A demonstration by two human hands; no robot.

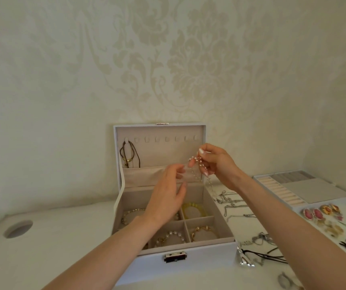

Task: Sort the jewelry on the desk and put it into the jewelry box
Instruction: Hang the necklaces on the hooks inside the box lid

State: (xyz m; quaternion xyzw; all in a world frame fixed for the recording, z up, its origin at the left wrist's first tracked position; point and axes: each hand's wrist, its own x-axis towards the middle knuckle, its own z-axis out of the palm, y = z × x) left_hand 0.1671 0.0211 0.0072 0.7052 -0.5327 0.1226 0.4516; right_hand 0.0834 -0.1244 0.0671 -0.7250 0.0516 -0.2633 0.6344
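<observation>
The right hand (216, 164) is raised in front of the open lid (159, 152) of the white jewelry box (188, 266). Its fingers (204, 152) are clamped on a pearl bead strand (197, 164), whose loose end hangs down over the box's right edge. The left hand (166, 189) is just beside the strand, its fingers (181, 171) loosely curled. Motion blur hides whether they touch the pearls.

A dark cord necklace (129, 153) hangs from the leftmost hook inside the lid. In the box's divided base, a yellow bead bracelet (193, 208) lies in the back right compartment, a gold bracelet (202, 229) in the front right, a pearl bracelet (171, 236) in the front middle, and another beaded bracelet (129, 215) in the back left. The metal latch (175, 257) on the front wall is too small to read for any marking.

On the white surface (52, 248) to the right of the box lie tangled silver chains (232, 204), a black cord necklace (270, 255) with a silver pendant, pink earrings (313, 214) and gold earrings (329, 209). Behind them is a ring-roll tray (280, 191). A round hole (18, 229) is cut in the surface at the far left.
</observation>
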